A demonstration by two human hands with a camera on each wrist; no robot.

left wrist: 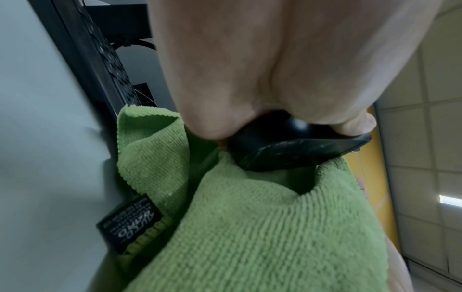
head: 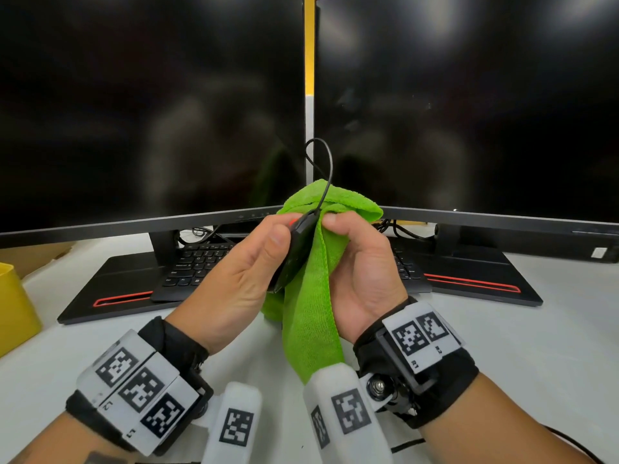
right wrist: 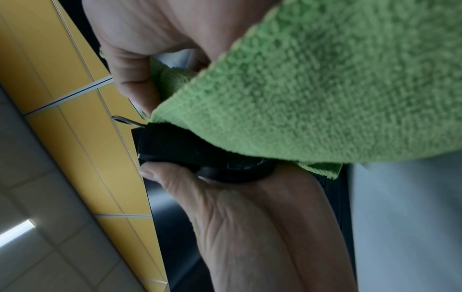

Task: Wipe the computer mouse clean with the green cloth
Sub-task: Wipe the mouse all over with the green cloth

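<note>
The black wired computer mouse (head: 294, 254) is held up in the air above the middle of the white worktop (head: 522, 343), turned on its side, with a red patch showing near its top end. The left hand (head: 248, 272) grips it, thumb curled on one face and fingers wrapped behind. Against its other face lies the bright green microfibre cloth (head: 311, 296), bunched around the mouse's upper end and hanging down in a long fold between the two wrists. The right hand (head: 361, 262) clutches the cloth, fingers curled over its top and pressing it to the mouse. In the left wrist view a black label (left wrist: 130, 223) hangs from the cloth's hem. The thin black cable (head: 323, 162) loops upward from the mouse's top. Behind the hands, toward the worktop's far edge, sit a black keyboard (head: 197, 262) and two dark monitors (head: 150, 105) side by side. A yellow container (head: 15, 306) stands at the left edge.
</note>
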